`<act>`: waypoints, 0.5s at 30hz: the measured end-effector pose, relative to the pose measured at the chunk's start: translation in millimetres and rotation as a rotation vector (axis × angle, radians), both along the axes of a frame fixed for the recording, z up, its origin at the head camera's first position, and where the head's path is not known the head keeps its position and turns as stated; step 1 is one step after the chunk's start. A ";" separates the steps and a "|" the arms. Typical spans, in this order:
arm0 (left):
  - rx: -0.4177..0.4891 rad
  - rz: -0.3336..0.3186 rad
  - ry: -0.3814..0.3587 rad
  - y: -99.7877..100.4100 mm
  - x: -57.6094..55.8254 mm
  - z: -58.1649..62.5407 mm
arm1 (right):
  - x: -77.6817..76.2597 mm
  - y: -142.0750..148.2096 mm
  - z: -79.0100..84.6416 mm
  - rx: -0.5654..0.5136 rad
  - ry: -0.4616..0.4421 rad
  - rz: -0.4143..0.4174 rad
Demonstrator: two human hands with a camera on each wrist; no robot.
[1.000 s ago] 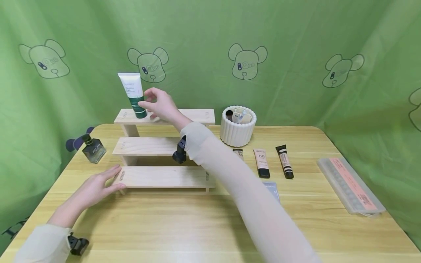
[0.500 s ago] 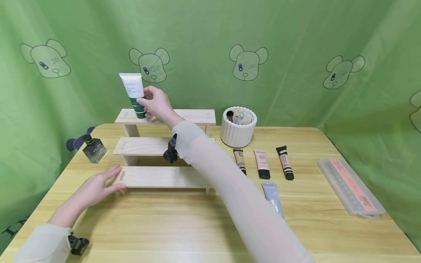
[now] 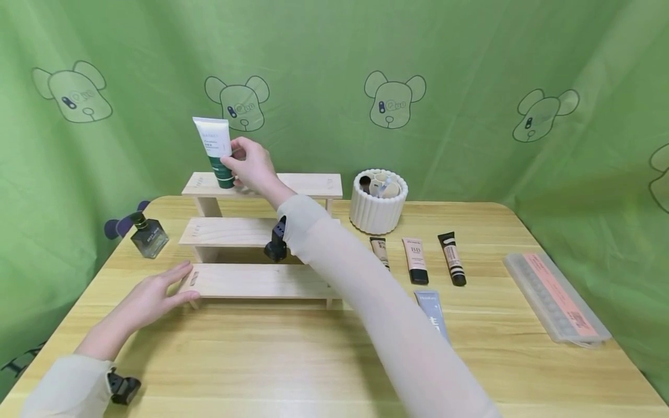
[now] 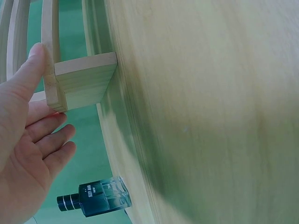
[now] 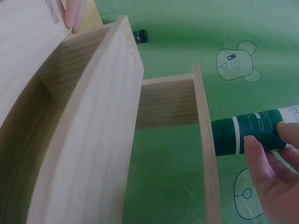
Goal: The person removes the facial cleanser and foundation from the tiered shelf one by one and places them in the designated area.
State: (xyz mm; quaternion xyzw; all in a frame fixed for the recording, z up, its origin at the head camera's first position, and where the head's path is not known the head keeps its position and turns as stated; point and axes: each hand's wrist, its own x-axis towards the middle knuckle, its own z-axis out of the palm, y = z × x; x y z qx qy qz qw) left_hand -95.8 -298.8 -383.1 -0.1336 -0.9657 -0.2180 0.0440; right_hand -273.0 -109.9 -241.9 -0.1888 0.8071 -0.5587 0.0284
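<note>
A white and green squeeze tube stands cap-down at the left end of the top tier of a three-tier wooden shelf, leaning slightly left. My right hand pinches its green lower part between thumb and fingers. In the right wrist view, the tube's green end meets the top board. My left hand holds the left end of the lowest tier. Close up in the left wrist view, the left thumb lies along that board, the index finger is at its end, and the other fingers curl loosely below.
A dark perfume bottle stands left of the shelf. To the right are a white ribbed brush holder, a pink BB cream tube, a black-capped tube, a grey-blue tube and a clear flat case.
My right fingers have come together on the tube, which has shifted slightly right. The right forearm has moved a little left, uncovering more of the small tubes. My left hand stays put.
</note>
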 end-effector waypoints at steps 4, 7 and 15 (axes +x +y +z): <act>0.003 -0.004 -0.005 -0.1 -0.5 -0.1 | 2.7 8.5 -2.1 -0.018 0.010 0.020; 0.004 -0.005 -0.003 -0.2 -0.7 -0.3 | 4.7 19.7 -3.2 -0.046 0.011 0.044; 0.010 -0.006 -0.012 0.3 -1.6 -1.5 | 8.2 65.6 1.3 -0.187 0.012 0.086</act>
